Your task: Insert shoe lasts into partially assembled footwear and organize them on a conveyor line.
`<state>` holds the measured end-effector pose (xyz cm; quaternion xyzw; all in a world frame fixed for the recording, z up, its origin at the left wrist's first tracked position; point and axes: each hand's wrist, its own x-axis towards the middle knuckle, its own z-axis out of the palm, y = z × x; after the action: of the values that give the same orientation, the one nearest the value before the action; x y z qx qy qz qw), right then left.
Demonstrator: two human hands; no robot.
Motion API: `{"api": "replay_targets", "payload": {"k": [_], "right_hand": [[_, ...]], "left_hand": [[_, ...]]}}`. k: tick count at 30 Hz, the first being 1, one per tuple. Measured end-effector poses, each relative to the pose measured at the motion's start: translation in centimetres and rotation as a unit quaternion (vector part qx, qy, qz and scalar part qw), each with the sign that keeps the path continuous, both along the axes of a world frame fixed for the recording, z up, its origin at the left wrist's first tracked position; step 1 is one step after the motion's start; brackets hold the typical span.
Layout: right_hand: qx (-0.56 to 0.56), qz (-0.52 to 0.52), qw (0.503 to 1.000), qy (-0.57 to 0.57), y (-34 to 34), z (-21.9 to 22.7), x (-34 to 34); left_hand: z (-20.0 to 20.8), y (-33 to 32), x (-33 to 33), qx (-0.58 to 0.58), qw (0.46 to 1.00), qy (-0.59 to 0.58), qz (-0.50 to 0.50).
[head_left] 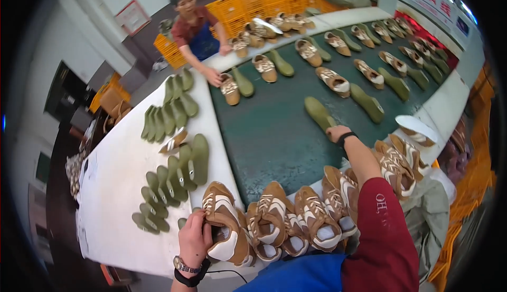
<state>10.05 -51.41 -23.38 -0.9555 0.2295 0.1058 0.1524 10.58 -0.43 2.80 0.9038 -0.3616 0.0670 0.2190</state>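
My right hand reaches out over the green conveyor belt, its fingers closed on the end of an olive-green shoe last. My left hand, with a watch at its wrist, is closed at the collar of a brown and white sneaker by the belt's near edge. That hand's fingertips are partly hidden against the shoe. To the right of it, more brown sneakers with white stripes stand crowded in a row. Another green last lies beside a sneaker farther along the belt.
Several green lasts lie in rows on the white table at left. Across the belt, a person touches a sneaker. Orange crates line the far side. Paired shoes and lasts extend to the far right.
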Motion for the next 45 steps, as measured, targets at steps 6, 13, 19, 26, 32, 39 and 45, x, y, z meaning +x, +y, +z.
{"api": "replay_targets", "payload": {"k": [6,13,19,26,32,39,45], "right_hand": [[-0.062,0.212,0.975,-0.012,6.2,10.5,1.7],[0.251,0.394,0.86,-0.205,21.1,20.4,-1.4],[0.176,0.207,0.947,-0.173,13.2,12.8,3.8],[0.078,-0.026,0.979,-0.187,5.3,3.9,9.1],[0.038,0.022,0.987,-0.154,4.8,6.3,7.3],[0.091,0.266,0.95,-0.139,9.1,21.7,0.7],[0.188,0.291,0.927,0.144,14.6,25.4,-11.1]], "left_hand": [[-2.1,-6.4,4.1,0.102,0.991,-0.055,-0.07],[-6.1,-14.4,8.1,0.13,0.983,-0.049,-0.119],[-5.9,-14.1,7.2,0.01,0.989,-0.039,-0.146],[-7.4,-1.9,3.2,0.077,0.995,0.063,-0.007],[-10.1,9.1,-0.2,0.144,0.978,0.115,0.095],[-13.9,12.9,-2.1,0.152,0.97,0.153,0.111],[-16.4,14.3,-2.4,0.11,0.989,-0.048,0.081]]}}
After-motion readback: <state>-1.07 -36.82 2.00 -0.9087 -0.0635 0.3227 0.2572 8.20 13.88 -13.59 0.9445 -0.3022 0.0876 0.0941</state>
